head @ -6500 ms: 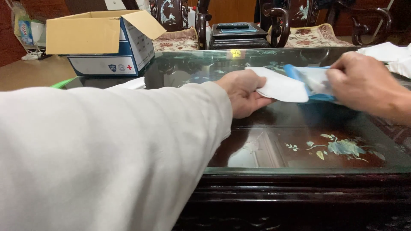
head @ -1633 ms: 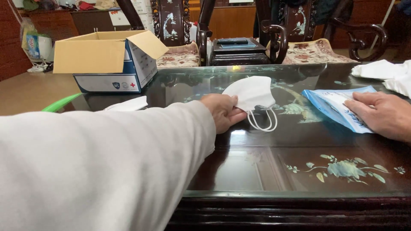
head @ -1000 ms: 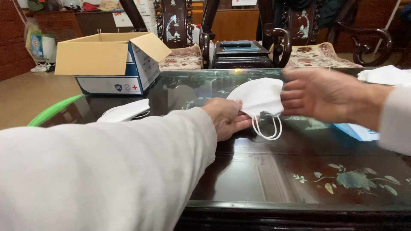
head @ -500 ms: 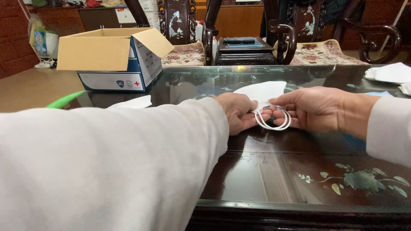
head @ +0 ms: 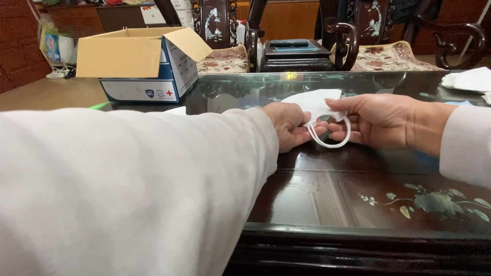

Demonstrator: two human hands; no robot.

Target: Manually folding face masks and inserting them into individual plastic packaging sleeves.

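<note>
Both hands, left hand (head: 289,125) and right hand (head: 376,120), pinch the white folded face mask (head: 313,102) (grip closed); pull its thin elastic loops (head: 335,142) gently, evenly.

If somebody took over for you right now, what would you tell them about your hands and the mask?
Left hand: resting on the glass table top, fingers closed on the edge of the white face mask.
Right hand: holding the mask from the other side, fingers hooked through its ear loop.
The mask lies folded flat, between both hands. Open cardboard box stands at far left; more white sheets or masks lie at far right.
Done: mask out and in hand. Left: it is not yet opened up or laid with the others.
</note>
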